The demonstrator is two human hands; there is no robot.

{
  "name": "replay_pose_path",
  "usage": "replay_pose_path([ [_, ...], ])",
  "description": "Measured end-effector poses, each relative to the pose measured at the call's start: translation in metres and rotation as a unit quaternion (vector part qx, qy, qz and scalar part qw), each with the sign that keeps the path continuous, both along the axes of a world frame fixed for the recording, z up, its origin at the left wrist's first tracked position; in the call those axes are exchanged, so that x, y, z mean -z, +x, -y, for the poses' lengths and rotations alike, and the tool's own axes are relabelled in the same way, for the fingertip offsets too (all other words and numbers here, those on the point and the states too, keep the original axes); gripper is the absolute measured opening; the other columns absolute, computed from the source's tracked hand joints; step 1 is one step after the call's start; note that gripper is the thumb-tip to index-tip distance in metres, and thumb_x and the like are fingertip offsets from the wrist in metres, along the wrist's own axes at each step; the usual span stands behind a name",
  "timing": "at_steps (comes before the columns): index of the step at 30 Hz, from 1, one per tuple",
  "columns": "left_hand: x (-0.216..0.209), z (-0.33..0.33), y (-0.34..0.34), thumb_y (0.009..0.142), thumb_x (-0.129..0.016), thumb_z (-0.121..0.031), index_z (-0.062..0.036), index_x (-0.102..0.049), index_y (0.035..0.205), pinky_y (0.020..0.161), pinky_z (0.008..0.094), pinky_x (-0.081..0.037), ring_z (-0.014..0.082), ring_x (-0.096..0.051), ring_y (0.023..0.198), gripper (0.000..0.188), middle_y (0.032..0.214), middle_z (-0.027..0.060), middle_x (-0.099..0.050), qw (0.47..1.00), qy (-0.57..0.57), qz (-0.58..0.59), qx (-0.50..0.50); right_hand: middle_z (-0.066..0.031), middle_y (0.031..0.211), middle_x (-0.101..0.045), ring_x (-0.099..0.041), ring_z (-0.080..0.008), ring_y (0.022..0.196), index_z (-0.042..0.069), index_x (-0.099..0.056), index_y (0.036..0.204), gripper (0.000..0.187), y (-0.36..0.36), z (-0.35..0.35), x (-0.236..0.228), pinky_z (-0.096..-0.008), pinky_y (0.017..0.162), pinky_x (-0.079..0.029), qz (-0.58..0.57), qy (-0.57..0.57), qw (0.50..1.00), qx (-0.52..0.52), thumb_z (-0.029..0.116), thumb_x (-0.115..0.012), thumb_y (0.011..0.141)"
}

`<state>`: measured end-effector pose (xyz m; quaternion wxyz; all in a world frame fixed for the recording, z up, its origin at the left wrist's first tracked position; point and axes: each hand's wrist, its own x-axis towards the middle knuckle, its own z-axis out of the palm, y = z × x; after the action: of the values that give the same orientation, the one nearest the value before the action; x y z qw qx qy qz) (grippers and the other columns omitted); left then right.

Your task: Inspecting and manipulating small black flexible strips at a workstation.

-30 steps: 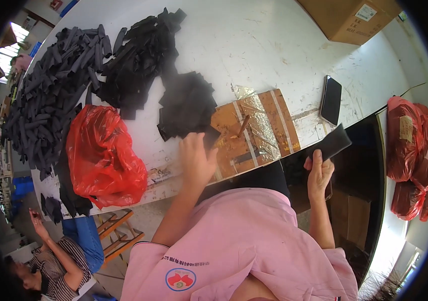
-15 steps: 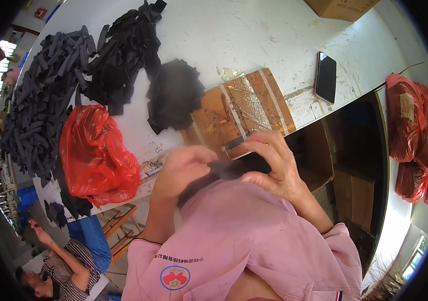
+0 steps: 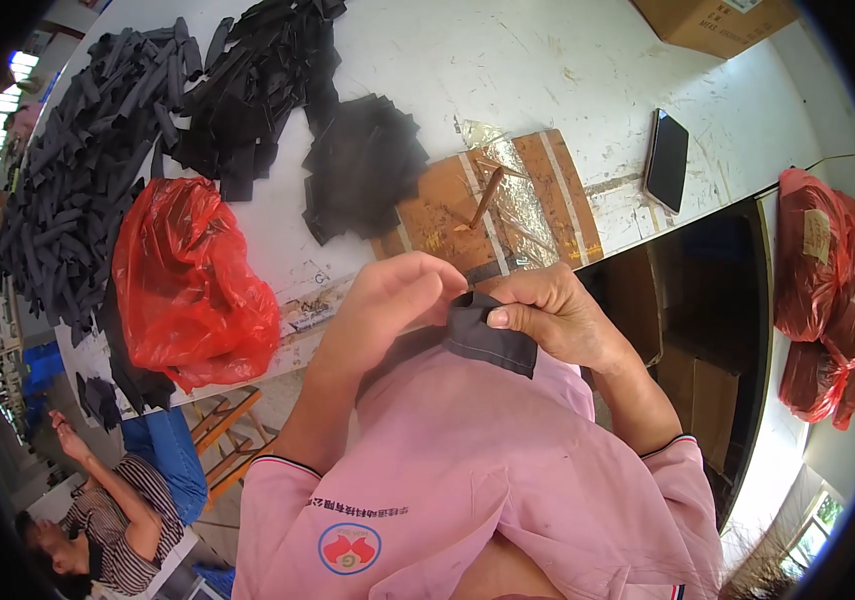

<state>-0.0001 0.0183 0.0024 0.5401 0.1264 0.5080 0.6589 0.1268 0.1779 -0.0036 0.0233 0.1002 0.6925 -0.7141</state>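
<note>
A small piece of black fabric (image 3: 492, 340) with a pale stitched seam hangs in front of my pink shirt. My right hand (image 3: 557, 315) pinches its upper right part between thumb and fingers. At the upper left edge of the piece, the curled fingers of my left hand (image 3: 392, 300) come together, their tips partly hidden. More dark cloth (image 3: 402, 355) lies under my left hand. Just beyond the hands is a brown board (image 3: 437, 190) with tape strips, and a pointed brown spike (image 3: 487, 197) sticks up from it.
Stacked black fabric pieces (image 3: 362, 165) lie left of the board, with a large heap of dark strips (image 3: 87, 170) farther left. A red plastic bag (image 3: 192, 290) sits at the table edge. A phone (image 3: 665, 160), a carton (image 3: 722, 25) and hanging red bags (image 3: 822, 280) are rightward. A seated person (image 3: 137, 510) is lower left.
My right hand has gone from spread fingers to a pinch on the black fabric, which now hangs with its seam showing. My left hand has moved closer to the right. The view has shifted slightly.
</note>
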Motion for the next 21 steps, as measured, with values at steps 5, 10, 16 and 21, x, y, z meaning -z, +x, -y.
replay_pose_path([
  [5,-0.012,-0.006,-0.008,0.080,-0.056,-0.005,0.0037,-0.056,0.089,0.060,0.0188,-0.043,0.0054,-0.053,0.068,0.013,0.076,0.0026,-0.057,0.981,-0.040,-0.145,0.123,-0.0058,0.051,-0.042,-0.039,-0.0108,0.049,-0.002,-0.057,0.070,0.015,-0.004,-0.003,-0.001,-0.0258,0.047,-0.033,0.003,0.039,0.999,-0.024,0.011,-0.061,0.076],
  [10,-0.003,-0.003,-0.005,0.076,-0.057,-0.001,0.0038,-0.057,0.082,0.056,0.0190,-0.042,0.0068,-0.053,0.062,0.008,0.068,0.0032,-0.058,0.946,-0.089,-0.286,0.121,-0.0093,0.066,-0.050,-0.049,-0.0185,0.060,0.000,-0.058,0.080,0.015,-0.007,0.003,0.006,-0.0300,0.053,-0.038,-0.099,0.287,0.952,0.045,0.009,-0.065,0.071],
  [16,-0.003,-0.010,0.029,0.075,-0.058,0.003,0.0002,-0.056,0.077,0.044,0.0171,-0.040,0.0043,-0.049,0.052,0.004,0.066,0.0023,-0.055,0.983,-0.108,-0.120,-0.082,-0.0083,0.076,-0.050,-0.051,-0.0197,0.065,-0.001,-0.056,0.086,0.030,-0.004,0.022,-0.012,-0.0310,0.056,-0.041,-0.134,0.275,0.937,0.167,0.016,-0.071,0.066],
  [21,0.022,-0.015,0.049,0.073,-0.060,0.001,-0.0004,-0.057,0.080,0.051,0.0241,-0.045,0.0097,-0.056,0.059,0.008,0.070,0.0032,-0.060,0.867,-0.079,-0.459,-0.178,-0.0105,0.072,-0.053,-0.054,-0.0219,0.057,-0.001,-0.058,0.081,0.014,-0.011,0.033,0.011,-0.0301,0.049,-0.044,-0.171,0.213,0.935,0.227,-0.001,-0.063,0.068],
])
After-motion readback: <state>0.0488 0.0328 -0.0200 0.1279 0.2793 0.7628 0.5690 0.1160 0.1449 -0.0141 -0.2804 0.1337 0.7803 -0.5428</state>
